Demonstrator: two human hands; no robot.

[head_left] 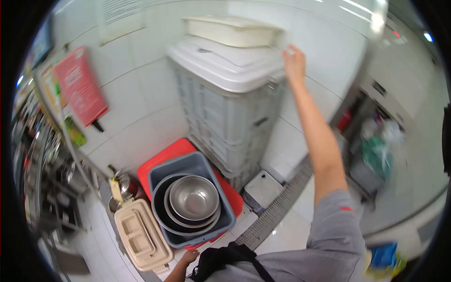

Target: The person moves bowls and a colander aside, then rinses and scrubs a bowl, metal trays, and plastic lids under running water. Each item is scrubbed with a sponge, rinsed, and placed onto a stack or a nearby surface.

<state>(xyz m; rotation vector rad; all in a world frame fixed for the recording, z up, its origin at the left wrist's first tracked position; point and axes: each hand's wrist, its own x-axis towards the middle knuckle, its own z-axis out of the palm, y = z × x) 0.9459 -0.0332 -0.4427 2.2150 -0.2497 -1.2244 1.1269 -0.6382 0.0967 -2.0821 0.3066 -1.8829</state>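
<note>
My right hand (294,63) is raised at the right end of a white plastic container (232,32), its fingers bent and a little apart, nothing seen in them. The container lies on a pale lid (230,63) that covers a tall stack of grey crates (230,115). Low down, near my body, my left hand (189,256) hangs close to the front rim of a blue-grey tub (227,225); its fingers are small and unclear here. Nested metal bowls (194,197) sit inside that tub, which rests on a red lid or tray (162,155).
A beige divided lid (141,235) lies left of the tub, beside a metal pot (126,185). A white-lidded box (264,189) stands by the floor drain grate (268,221). Red clipboard-like sheet (81,84) hangs on the wall. Bagged items (376,152) are at right.
</note>
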